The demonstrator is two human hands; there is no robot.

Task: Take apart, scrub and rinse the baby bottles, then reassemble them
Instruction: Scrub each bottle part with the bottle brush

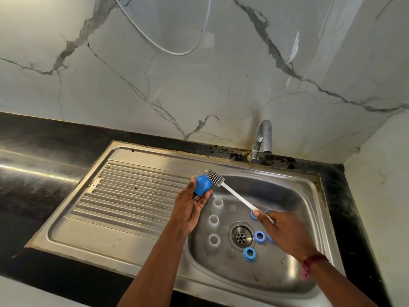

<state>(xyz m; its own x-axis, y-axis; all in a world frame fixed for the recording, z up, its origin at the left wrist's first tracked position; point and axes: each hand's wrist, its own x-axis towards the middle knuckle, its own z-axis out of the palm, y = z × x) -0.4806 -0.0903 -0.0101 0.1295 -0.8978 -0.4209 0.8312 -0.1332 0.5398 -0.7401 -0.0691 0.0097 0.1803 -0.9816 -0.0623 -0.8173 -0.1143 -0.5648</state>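
Gleaming steel sink (115,235) holding clear bottles (213,221); black counter (33,140), veined marble wall (221,85).

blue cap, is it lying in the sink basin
No, the left hand holds the blue cap up against the brush bristles, above the sink.

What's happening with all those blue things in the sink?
A person is scrubbing baby bottle parts. The left grip holds a blue cap, and the right grip holds a brush with its bristles against the cap. Three clear bottles stand open in the sink, and blue rings lie around the drain.
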